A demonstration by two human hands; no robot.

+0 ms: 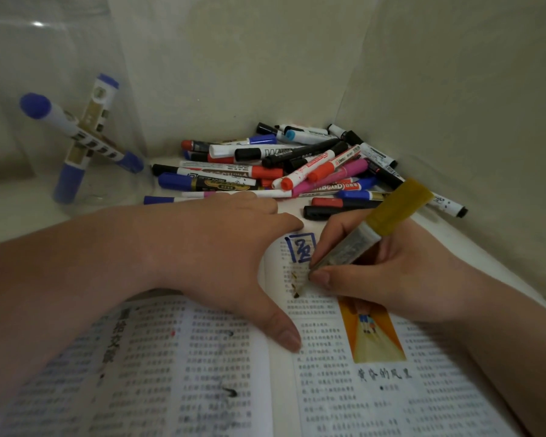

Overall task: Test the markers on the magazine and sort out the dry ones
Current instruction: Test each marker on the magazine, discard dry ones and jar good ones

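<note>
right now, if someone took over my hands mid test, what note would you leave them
Left hand: open, pressed flat on the magazine, holding it open.
Right hand: grips the gold marker, tip on the right page, beside short gold-brown dashes.
Done: a blue scribble and black marks are on the pages; two blue-capped markers sit in the clear container. Whether those are the dry ones cannot be told.
Left: judge the gold marker, then test the pile of markers behind the magazine.
</note>
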